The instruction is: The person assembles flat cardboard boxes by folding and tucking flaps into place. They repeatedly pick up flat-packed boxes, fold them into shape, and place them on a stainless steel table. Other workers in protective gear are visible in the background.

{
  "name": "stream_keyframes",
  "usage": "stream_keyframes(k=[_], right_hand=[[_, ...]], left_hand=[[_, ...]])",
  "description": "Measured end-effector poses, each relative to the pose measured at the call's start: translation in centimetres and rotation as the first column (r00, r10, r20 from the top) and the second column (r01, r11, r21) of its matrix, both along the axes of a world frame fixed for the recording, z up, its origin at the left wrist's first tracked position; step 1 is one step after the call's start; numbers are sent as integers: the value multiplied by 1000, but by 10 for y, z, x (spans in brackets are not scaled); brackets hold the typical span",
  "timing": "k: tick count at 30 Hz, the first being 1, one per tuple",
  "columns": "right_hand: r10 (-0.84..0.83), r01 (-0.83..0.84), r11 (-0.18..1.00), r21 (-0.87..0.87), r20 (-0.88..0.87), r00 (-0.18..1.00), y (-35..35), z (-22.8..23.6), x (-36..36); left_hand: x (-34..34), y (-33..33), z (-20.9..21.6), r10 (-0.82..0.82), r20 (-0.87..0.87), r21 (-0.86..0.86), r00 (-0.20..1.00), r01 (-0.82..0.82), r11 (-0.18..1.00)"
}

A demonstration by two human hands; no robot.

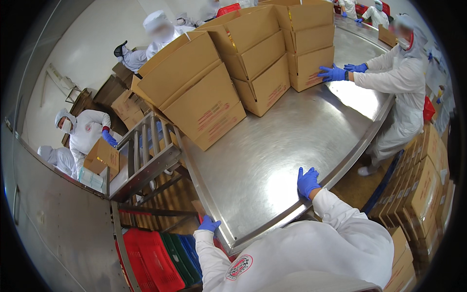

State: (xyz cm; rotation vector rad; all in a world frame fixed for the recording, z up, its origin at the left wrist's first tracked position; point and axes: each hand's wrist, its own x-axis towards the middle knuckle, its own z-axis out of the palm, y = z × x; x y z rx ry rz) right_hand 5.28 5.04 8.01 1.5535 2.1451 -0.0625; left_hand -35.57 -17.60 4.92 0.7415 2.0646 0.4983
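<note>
In a blue glove, my right hand (pixel 307 182) lies with fingers spread on the near right rim of a steel table (pixel 262 160). My left hand (pixel 209 224), gloved alike, rests at the table's near left corner, its thumb apart from the fingers. Neither hand holds anything. Beyond my reach stand open-topped cardboard boxes: a large one (pixel 204 114) at the left, a stack (pixel 267 92) beside it, and another stack (pixel 313 68) farther right. A co-worker's blue-gloved hand (pixel 333 73) touches that last stack.
A roller conveyor (pixel 148 138) adjoins the table's left side. Red crates (pixel 153 258) and green crates (pixel 176 260) sit below it. Stacked cartons (pixel 421 180) stand at right, near a co-worker (pixel 401 87). Another person (pixel 90 129) handles a box (pixel 102 158) at left.
</note>
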Motion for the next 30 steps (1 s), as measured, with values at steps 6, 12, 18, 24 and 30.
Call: stream_keyframes(k=[6,12,18,24,30], right_hand=[[-11,10,1000,-30,-25,1000,0,9,0],[-5,4,999,-34,-17,1000,-1,10,1],[10,-10,1000,-24,-13,1000,0,4,2],[-6,6,1000,1,-33,999,-2,-5,3],[26,-24,999,36,-57,998,4,-15,6]], left_hand=[[-2,-2,-5,-45,-123,-14,991,43,999],[0,1,-3,-113,-194,-50,975,105,993],[4,1,3,-65,-162,-63,985,56,996],[-8,-3,-19,-98,-201,7,975,102,995],[-14,-5,-33,-71,-186,-11,980,70,997]])
